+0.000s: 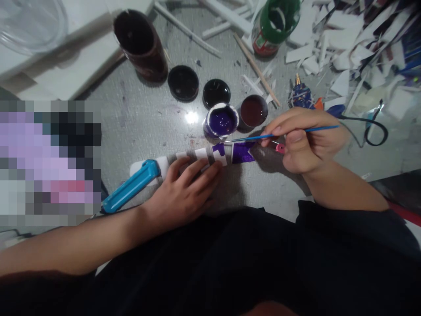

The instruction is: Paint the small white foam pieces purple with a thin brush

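My right hand pinches a thin paintbrush with a blue handle. The brush tip hovers at or just above the top edge of a small white piece partly coated in purple. My left hand lies palm down with spread fingers, one fingertip on that piece's lower left edge. To its right sits a piece painted purple all over. Unpainted white strips show beyond my left fingers. Just behind the brush tip stands an open jar of purple paint, beside a cup of dark reddish-brown liquid.
A blue utility knife lies left of my left hand. Two black lids, a dark tall container and a green-topped jar stand farther back. White scraps heap at upper right, near a glue gun.
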The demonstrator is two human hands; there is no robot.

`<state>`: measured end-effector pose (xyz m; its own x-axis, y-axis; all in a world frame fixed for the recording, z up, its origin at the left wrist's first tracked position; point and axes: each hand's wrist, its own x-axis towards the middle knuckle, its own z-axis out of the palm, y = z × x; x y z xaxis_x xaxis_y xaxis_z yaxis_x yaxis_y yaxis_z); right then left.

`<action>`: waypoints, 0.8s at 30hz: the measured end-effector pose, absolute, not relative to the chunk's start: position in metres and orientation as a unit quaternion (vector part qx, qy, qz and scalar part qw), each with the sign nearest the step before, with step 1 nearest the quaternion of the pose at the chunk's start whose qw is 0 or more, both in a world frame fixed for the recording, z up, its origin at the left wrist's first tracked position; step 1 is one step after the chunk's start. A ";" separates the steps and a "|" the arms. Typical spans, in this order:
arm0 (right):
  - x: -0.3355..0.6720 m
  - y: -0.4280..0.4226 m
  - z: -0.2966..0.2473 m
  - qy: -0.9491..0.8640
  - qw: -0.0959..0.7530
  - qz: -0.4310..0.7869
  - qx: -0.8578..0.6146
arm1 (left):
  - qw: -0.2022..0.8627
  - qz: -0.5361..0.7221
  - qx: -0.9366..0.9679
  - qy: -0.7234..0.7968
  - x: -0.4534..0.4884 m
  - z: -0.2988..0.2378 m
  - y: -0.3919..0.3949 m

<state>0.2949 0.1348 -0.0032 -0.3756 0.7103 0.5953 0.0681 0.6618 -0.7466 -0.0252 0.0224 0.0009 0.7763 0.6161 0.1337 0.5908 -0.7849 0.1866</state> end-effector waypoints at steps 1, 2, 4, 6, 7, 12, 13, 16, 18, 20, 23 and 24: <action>0.295 0.135 -0.003 -0.762 0.502 0.323 -0.250 | 0.070 0.090 0.940 0.322 -0.026 0.000 0.022; 0.294 0.135 -0.003 -0.760 0.505 0.326 -0.246 | 0.072 0.087 0.939 0.324 -0.026 0.000 0.021; 0.294 0.135 -0.003 -0.759 0.502 0.337 -0.242 | 0.079 0.080 0.938 0.327 -0.027 -0.001 0.020; 0.293 0.134 -0.003 -0.759 0.493 0.343 -0.249 | 0.083 0.080 0.937 0.329 -0.028 -0.002 0.020; 0.293 0.133 -0.003 -0.757 0.493 0.344 -0.256 | 0.084 0.082 0.937 0.329 -0.028 -0.002 0.020; 0.292 0.131 -0.003 -0.742 0.510 0.352 -0.255 | 0.075 0.092 0.937 0.327 -0.027 -0.001 0.022; 0.292 0.131 -0.003 -0.743 0.507 0.356 -0.254 | 0.073 0.091 0.938 0.327 -0.027 -0.001 0.022; 0.292 0.132 -0.003 -0.746 0.497 0.357 -0.263 | 0.067 0.093 0.939 0.323 -0.026 -0.001 0.022; 0.291 0.132 -0.004 -0.743 0.506 0.344 -0.270 | 0.062 0.096 0.940 0.321 -0.026 0.000 0.022; 0.290 0.133 -0.004 -0.734 0.525 0.337 -0.269 | 0.059 0.093 0.940 0.323 -0.026 0.000 0.022; 0.289 0.134 -0.003 -0.732 0.527 0.345 -0.258 | 0.069 0.089 0.940 0.322 -0.026 0.000 0.022; 0.288 0.134 -0.003 -0.735 0.522 0.346 -0.258 | 0.073 0.090 0.940 0.322 -0.026 0.000 0.022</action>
